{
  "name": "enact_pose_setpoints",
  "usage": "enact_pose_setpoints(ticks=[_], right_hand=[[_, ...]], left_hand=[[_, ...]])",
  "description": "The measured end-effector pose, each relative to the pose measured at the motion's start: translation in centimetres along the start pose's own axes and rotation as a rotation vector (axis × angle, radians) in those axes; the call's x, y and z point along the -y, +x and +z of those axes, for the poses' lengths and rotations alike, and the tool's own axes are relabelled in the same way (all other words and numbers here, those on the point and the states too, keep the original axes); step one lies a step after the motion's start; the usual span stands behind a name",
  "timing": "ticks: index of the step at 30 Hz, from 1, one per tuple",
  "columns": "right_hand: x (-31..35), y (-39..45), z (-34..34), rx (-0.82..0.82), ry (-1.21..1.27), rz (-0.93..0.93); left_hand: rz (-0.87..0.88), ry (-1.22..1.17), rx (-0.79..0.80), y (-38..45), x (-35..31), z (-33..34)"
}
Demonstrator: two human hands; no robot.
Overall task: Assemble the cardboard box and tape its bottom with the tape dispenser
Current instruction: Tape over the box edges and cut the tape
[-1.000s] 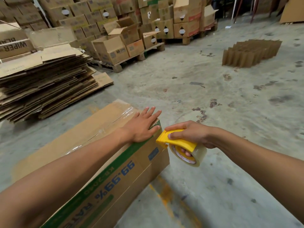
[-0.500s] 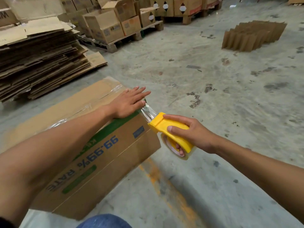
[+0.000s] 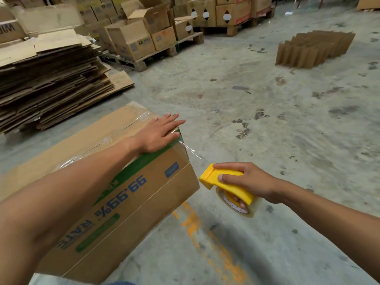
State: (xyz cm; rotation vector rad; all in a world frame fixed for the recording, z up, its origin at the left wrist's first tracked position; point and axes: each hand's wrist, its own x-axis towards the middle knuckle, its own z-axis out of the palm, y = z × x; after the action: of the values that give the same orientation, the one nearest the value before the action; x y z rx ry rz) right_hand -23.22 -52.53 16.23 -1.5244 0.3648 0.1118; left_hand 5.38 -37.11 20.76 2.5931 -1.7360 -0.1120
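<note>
Head view, looking down at two bare arms over a grey floor [image 3: 267,103]. Left hand [image 3: 160,132] flat on top of the cardboard box [image 3: 131,194], fingers [image 3: 174,122] stretched out straight and a little spread, holding nothing — just pressing down. Fingertips right at the far top corner of the box, some poking a bit past the edge. Clear tape [image 3: 107,140] running along the top seam, under the palm and back toward the wrist. A loose thin tail of tape sticking out from the corner just below the fingertips, pointing toward the other hand, end hanging free in the air.

Right hand [image 3: 248,182] wrapped around the yellow tape dispenser [image 3: 224,183], thumb on the near side, pointer finger along the top, other fingers curled down through the roll of clear tape [image 3: 236,204]. Dispenser just beside the box's end face, close but not touching, a small gap between its front lip and the box's side edge. Front lip aimed at the box.

Box tilted, big blue "99.99%" on the side near the arm, green stripe along the top edge under the palm.

Past the fingertips — lots of open floor, stained and bare. Far to the left of the left hand, a tall stack of flat cardboard [image 3: 47,79]. Farther off, made-up boxes on pallets [image 3: 144,36]. Well beyond the right hand, a row of folded cardboard dividers [image 3: 312,50] standing on the floor. Orange paint marks [image 3: 191,221] on the floor below the dispenser.
</note>
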Motion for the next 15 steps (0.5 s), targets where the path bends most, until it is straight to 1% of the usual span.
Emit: enact_pose_setpoints(ticks=[3,7,12,13,15], right_hand=[[-0.2,1.8,0.4,-0.008,-0.031,0.047],[-0.1,4.9,1.1,-0.006,-0.042,0.113],[0.9,9.3,1.1,0.004,-0.037,0.221],[0.9,10.3,1.0,-0.013,-0.089,0.257],[-0.8,11.4,0.9,-0.028,-0.343,0.341]], left_hand=[[-0.004,-0.030,0.003,0.2,0.1,-0.1],[0.009,0.026,0.003,0.3,0.3,0.2],[0.000,0.040,-0.015,0.6,0.3,0.7],[-0.004,0.046,-0.017,0.6,0.2,0.7],[-0.019,0.064,-0.018,0.5,0.1,0.5]])
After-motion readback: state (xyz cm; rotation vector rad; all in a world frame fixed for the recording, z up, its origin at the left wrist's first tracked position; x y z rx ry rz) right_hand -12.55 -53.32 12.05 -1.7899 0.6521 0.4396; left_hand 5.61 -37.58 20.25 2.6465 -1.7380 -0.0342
